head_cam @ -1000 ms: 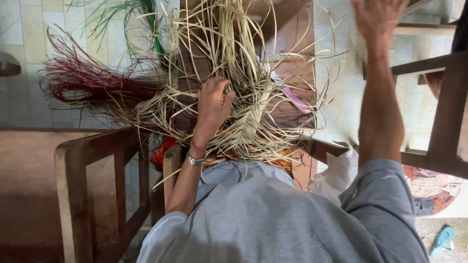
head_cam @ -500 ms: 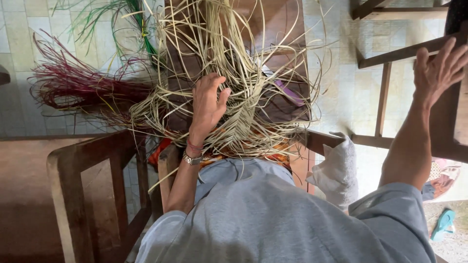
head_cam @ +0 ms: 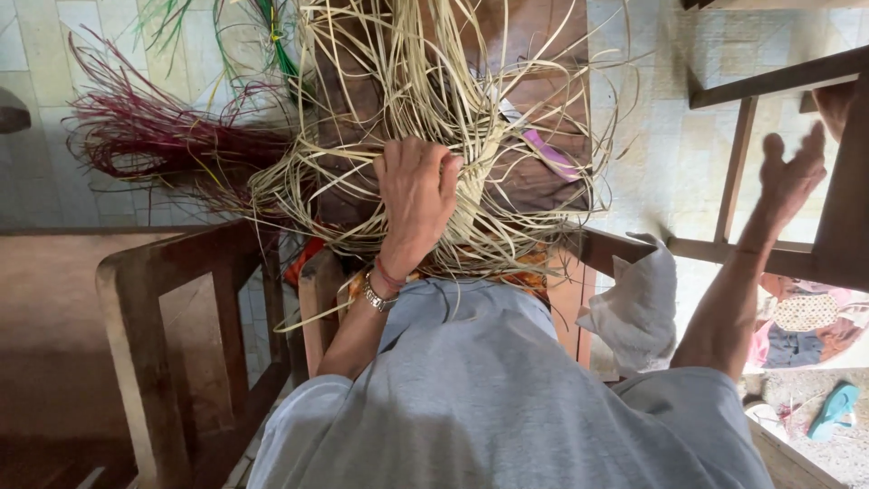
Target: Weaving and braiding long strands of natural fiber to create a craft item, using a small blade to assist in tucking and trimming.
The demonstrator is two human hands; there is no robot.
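The left hand lay on the tangled mass of pale straw-coloured woven strips, which spread ahead of it and to both its sides over the dark brown wooden table. Left of that hand lay the bundle of dark red dyed strips on the pale tiled floor, with the green strips beyond it, and nearer the body on the same side stood the brown wooden chair frame. The right hand was raised well apart to the right, in front of a wooden chair rail, with the white crumpled cloth between the two hands and nearer the body.
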